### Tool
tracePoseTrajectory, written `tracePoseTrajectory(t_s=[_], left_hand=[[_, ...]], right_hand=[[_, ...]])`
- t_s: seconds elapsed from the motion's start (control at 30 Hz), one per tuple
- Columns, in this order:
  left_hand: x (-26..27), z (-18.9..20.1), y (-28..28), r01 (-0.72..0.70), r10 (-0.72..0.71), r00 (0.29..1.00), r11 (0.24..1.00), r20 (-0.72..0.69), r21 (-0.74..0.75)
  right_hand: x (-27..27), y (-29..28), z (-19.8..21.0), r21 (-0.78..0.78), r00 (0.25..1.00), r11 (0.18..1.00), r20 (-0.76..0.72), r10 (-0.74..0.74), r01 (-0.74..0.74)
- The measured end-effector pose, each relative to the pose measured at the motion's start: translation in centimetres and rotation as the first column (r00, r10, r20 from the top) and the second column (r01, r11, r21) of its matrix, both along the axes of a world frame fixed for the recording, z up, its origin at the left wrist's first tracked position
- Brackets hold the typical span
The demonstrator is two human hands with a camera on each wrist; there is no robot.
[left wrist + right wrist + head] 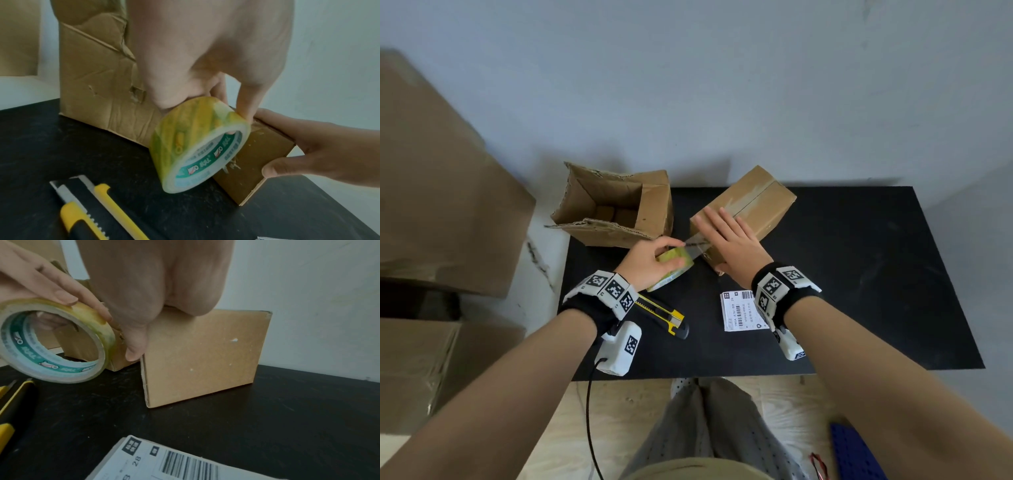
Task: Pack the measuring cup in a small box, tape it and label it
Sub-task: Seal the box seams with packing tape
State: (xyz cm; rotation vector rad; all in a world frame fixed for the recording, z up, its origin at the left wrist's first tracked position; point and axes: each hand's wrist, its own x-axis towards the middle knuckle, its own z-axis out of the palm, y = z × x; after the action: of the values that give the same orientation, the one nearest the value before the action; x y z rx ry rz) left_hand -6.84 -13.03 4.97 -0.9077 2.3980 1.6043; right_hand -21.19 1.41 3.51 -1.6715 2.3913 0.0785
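The small box [748, 209], closed with tape along its top seam, is stood near the counter's [859, 274] far edge, middle. The right hand [729, 240] is laid flat on its top, fingers straight, thumb down the near side. The tape roll [197, 142] is gripped by the left hand [650, 262], fingers curled round it, held against the box's left face. The measuring cup is not seen. A utility knife [662, 315] and shipping label [741, 310] are laid near the front edge; an open carton [616, 209] is at the far-left corner.
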Motion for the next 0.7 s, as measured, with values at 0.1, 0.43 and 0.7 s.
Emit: tracePoseTrajectory(t_s=[0.1, 0.43, 0.7], left_hand=[[0.7, 0.2, -0.3, -0.028, 0.028, 1.0, 0.998, -0.008, 0.06], [2.0, -0.4, -1.5, -0.079, 0.085, 0.995, 0.992, -0.058, 0.099], [3.3, -1.2, -2.4, 0.105, -0.102, 0.994, 0.991, -0.038, 0.086]], right_hand=[[0.4, -0.5, 0.1, -0.007, 1.0, 1.0, 0.018, -0.002, 0.002], [2.3, -1.5, 1.0, -0.031, 0.994, 0.995, 0.058, -0.092, 0.094], [8.9, 0.8, 1.7, -0.261, 0.953, 0.917, 0.046, -0.299, 0.301]])
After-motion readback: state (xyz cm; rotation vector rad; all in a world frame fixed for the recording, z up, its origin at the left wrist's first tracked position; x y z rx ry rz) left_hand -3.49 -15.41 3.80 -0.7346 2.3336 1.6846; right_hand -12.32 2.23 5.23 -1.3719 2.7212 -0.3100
